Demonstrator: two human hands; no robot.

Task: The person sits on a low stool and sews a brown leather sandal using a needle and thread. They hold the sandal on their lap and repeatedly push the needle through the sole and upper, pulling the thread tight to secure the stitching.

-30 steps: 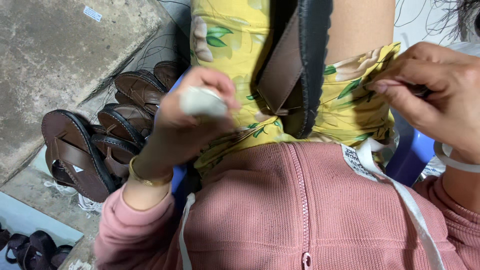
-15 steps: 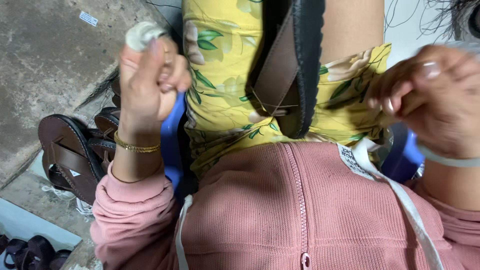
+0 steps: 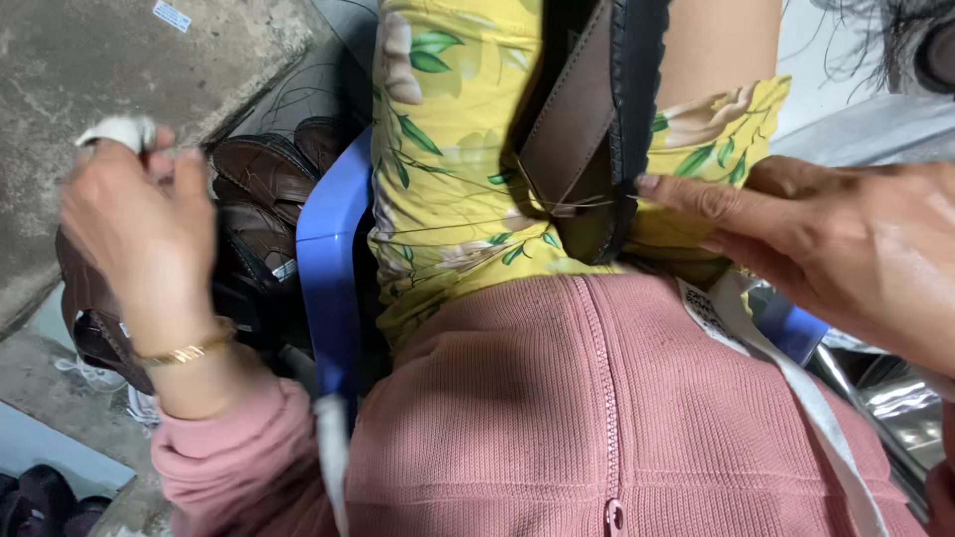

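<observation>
While thread runs taut, a brown sandal (image 3: 587, 129) stands clamped between the knees.
Right hand (image 3: 826, 249), fingers together, steadies the sole's edge; left hand (image 3: 139, 229), lower than half a second ago, fists around thread by the sandal pile (image 3: 259, 189). Stitching looks unfinished.

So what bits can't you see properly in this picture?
- Left hand, head view: motion blur hides how the fingers grip the white wrap.
- Right hand, head view: cut off by the right edge; the palm side is hidden.
- Brown sandal, head view: its top runs past the upper edge.
- Thin thread, head view: too fine to follow to either end.
- Sandal pile, head view: partly behind the left hand and blue chair.
</observation>
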